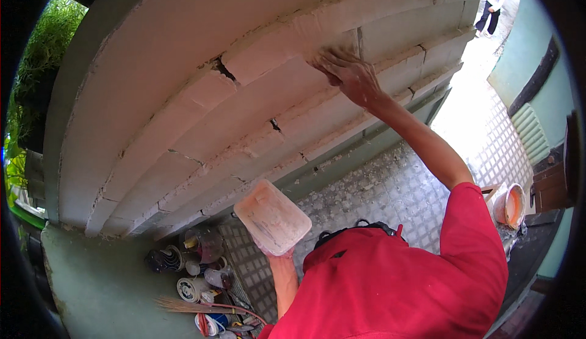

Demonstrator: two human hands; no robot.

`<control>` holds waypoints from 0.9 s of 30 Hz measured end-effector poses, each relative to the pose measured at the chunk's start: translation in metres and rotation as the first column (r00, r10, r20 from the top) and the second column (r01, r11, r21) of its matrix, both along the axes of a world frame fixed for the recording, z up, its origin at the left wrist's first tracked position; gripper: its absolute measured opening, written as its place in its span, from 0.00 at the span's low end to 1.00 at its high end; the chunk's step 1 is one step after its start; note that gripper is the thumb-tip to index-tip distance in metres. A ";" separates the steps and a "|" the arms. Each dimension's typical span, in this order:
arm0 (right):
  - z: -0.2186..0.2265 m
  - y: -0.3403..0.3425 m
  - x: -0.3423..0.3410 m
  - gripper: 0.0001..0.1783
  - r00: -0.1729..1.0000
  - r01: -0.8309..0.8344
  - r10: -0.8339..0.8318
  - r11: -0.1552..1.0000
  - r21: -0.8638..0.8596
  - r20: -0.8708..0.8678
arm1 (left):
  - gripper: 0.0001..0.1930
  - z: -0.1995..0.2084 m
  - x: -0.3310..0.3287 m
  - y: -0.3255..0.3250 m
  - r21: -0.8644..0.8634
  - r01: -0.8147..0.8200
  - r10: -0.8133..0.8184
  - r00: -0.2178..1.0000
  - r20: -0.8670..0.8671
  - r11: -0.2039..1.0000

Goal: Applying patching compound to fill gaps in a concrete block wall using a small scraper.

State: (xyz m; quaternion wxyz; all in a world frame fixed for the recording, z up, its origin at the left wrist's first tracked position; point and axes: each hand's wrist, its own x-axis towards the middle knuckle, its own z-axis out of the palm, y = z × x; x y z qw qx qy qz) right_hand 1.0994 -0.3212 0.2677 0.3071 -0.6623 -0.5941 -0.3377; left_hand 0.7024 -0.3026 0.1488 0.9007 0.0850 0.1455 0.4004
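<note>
My left hand (282,256) holds a pale, rectangular plastic tub (273,219) from below, its face smeared with whitish and pinkish residue. The fingers on the tub's underside are mostly hidden. Up and to the right, my right arm stretches out to a wall of large light blocks (274,64). Against the blocks lies my right hand (351,75), its dusty fingers extended and somewhat blurred at the tips; I see no tool in it. Ledges, cracks and dark gaps run between the block courses, one gap just left of that hand.
Buckets (192,290), a straw broom (183,305) and other clutter crowd the lower left. An orange-lined bucket (510,206) stands at right. Pale splatters mark the tiled floor (378,177). Far off at the upper right, a person (491,6) stands on the bright path.
</note>
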 end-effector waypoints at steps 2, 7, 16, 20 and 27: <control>-0.012 -0.012 -0.006 0.22 0.963 -0.055 0.068 0.997 0.058 -0.262 | 0.29 0.001 -0.004 -0.001 -0.053 0.019 -0.016 0.997 0.070 0.998; 0.012 -0.038 0.036 0.17 0.646 0.029 0.298 0.910 0.413 -0.703 | 0.29 -0.015 -0.011 -0.005 -0.045 -0.036 0.038 0.998 0.054 0.998; 0.026 -0.008 0.063 0.06 0.525 0.046 0.331 0.909 0.414 -0.785 | 0.30 -0.025 -0.022 0.005 0.050 -0.054 0.057 0.997 -0.044 0.997; 0.015 0.009 0.045 0.20 0.548 -0.014 0.256 0.955 0.297 -0.796 | 0.30 -0.037 -0.024 0.013 0.088 -0.055 0.063 0.994 -0.087 0.995; 0.041 0.041 -0.051 0.23 0.703 0.120 0.046 0.976 0.183 -0.710 | 0.29 -0.021 -0.019 0.025 -0.048 -0.064 0.065 0.998 0.016 0.997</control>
